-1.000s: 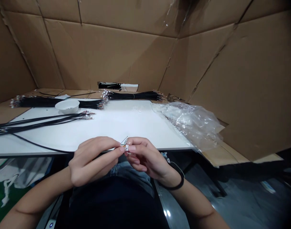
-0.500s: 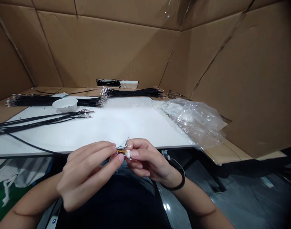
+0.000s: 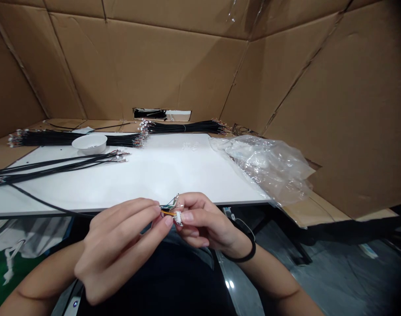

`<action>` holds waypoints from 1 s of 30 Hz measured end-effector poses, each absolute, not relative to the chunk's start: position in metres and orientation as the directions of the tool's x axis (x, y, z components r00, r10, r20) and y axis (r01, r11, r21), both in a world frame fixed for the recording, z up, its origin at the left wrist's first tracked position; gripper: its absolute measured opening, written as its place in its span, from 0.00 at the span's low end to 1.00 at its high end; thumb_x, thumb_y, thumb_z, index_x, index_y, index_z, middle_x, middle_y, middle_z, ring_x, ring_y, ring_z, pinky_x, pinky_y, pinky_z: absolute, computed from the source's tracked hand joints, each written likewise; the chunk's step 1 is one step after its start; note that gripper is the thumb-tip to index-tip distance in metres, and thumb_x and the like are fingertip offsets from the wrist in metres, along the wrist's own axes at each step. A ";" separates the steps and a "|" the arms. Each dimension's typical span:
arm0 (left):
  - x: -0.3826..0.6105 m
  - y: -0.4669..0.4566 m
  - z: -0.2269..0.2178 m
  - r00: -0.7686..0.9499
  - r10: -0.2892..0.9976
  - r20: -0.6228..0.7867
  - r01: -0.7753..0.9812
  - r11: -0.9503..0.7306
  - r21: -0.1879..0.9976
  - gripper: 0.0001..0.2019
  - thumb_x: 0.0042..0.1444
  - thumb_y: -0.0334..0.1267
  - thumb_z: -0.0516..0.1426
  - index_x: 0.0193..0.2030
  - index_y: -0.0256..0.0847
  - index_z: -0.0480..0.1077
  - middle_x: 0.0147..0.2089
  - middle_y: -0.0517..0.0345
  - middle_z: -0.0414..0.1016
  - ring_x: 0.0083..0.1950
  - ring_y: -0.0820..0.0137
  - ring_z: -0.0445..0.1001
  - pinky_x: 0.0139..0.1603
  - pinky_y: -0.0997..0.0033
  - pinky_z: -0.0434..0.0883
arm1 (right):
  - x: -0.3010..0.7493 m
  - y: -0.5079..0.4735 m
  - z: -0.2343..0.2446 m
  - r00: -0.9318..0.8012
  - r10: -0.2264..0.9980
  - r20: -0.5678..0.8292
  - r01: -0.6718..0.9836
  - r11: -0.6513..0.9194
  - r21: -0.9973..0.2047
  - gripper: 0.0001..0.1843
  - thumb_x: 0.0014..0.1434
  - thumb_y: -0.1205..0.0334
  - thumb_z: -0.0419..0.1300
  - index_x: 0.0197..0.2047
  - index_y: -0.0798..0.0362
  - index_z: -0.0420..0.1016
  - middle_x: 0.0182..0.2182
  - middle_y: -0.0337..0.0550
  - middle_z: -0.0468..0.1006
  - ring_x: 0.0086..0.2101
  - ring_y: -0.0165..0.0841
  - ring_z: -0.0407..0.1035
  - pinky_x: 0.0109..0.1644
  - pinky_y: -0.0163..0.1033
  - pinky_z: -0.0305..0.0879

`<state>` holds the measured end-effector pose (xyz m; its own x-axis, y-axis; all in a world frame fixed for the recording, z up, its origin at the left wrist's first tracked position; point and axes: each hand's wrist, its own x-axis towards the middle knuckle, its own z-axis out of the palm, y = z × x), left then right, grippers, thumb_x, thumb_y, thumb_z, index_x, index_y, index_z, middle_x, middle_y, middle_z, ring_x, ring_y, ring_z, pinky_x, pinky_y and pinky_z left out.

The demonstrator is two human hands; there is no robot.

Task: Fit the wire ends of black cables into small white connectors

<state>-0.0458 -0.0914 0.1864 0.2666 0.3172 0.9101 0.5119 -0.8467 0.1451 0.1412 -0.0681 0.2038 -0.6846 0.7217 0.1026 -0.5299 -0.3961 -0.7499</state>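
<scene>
Just above my lap, my left hand (image 3: 118,250) and my right hand (image 3: 203,224) meet over the front edge of the white table. Between them is a small white plastic connector (image 3: 178,217) with thin wires (image 3: 169,207) running from it, orange and green among them. My right fingertips pinch the connector. My left thumb and fingers hold the wires close beside it. The fingers partly hide the wire ends, so the exact fit at the connector cannot be seen.
A white table (image 3: 161,175) carries several bundled black cables (image 3: 184,127), loose black cables (image 3: 55,167), a white bowl (image 3: 89,144) and tiny clear pieces (image 3: 190,146). A clear plastic bag (image 3: 263,169) lies at the right. Cardboard walls (image 3: 148,66) surround the table.
Both hands have sunk slightly lower in view and the left hand has turned, showing the coloured wires more clearly. The table scene has shifted slightly as my head moved.
</scene>
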 end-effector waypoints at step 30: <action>-0.057 -0.074 0.216 0.532 0.173 0.829 0.410 -0.909 -0.073 0.06 0.60 0.24 0.57 0.41 0.35 0.74 0.39 0.54 0.80 0.39 0.74 0.79 0.41 0.78 0.78 | 0.145 -0.062 0.204 -0.705 0.706 0.059 -0.464 -0.397 -0.792 0.08 0.52 0.66 0.68 0.27 0.60 0.74 0.17 0.32 0.65 0.15 0.17 0.49 0.12 0.21 0.44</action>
